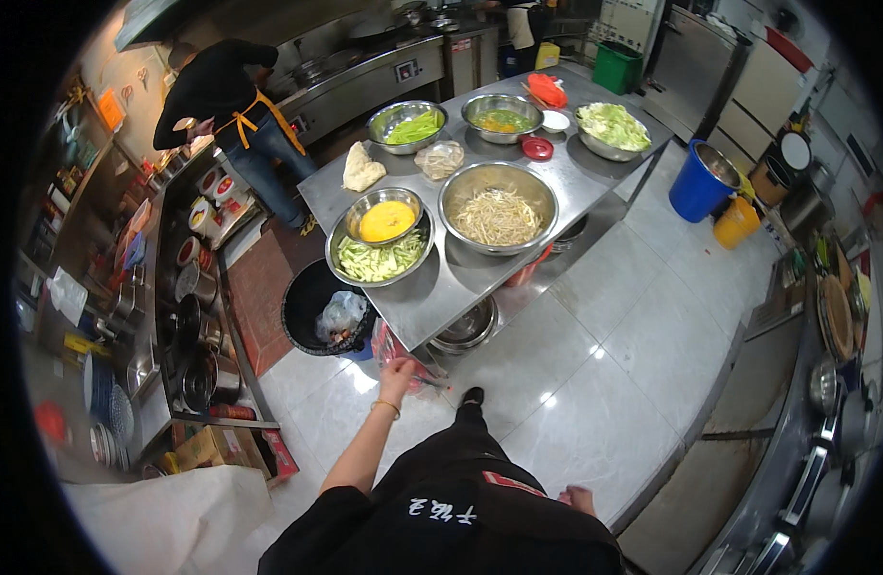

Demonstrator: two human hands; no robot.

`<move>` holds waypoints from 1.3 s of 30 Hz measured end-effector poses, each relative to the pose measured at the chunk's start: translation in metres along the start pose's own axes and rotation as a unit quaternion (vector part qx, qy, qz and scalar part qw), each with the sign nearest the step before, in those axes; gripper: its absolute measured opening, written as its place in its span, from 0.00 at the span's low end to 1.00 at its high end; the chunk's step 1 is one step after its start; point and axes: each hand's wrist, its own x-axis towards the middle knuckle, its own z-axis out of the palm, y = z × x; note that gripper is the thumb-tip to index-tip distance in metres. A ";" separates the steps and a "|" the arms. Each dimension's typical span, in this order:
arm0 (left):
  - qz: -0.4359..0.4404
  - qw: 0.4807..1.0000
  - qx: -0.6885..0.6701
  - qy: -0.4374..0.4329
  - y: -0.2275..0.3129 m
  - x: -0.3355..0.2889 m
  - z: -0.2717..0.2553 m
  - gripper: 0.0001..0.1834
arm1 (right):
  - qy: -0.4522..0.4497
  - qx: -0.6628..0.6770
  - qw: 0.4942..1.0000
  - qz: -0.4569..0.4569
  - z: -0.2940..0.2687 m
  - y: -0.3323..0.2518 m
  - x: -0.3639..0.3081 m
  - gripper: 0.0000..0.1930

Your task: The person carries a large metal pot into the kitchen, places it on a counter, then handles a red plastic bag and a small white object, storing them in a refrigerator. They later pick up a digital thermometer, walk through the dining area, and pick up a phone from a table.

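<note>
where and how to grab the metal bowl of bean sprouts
The metal bowl is probably best gripped by opposite sides of its rim, left hand and right hand coming from your side of the table: it's wide and upright, its rim bare around the bean sprouts.

Black bin liner (299,314), grey table (406,311), blue bucket (691,196), yellow pail (735,226)

From my station, I find the right hand (580,498) partly hidden by the torso (432,532), its grip unverifiable. The left hand (396,377) shows too small for me to make out its fingertips. The far worker (521,27) is cut off by the upper edge. The counter (413,316) partly conceals a bowl (472,326) beneath.
</note>
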 end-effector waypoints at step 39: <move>-0.148 0.900 0.095 0.399 -0.004 0.115 0.031 0.35 | 0.007 0.098 0.968 0.231 -0.097 -0.208 0.201 0.12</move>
